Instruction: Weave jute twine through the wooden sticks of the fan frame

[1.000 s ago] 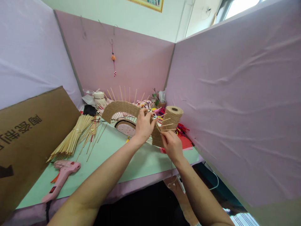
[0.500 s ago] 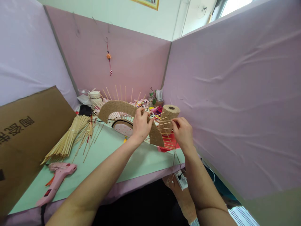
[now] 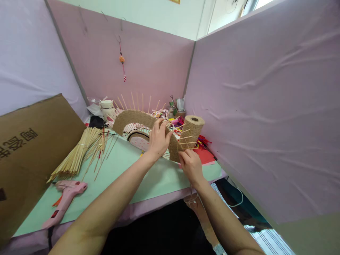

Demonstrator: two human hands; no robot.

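Observation:
A half-round fan frame of thin sticks, wound with brown twine, stands on the green table. My left hand grips its woven band near the right end, fingers curled over the top. My right hand sits just below the bare stick ends at the frame's lower right, fingers pinched on a strand of twine that hangs down past the table edge. A twine spool stands right behind the sticks.
A bundle of bamboo sticks lies left of the frame, with a pink glue gun near the front edge. A cardboard sheet leans at the left. Red paper, small pots and craft clutter fill the back. Pink partitions surround the table.
My right hand has come back down from beside the spool to the lower right stick ends, drawing the twine with it. My left hand has stayed on the woven band.

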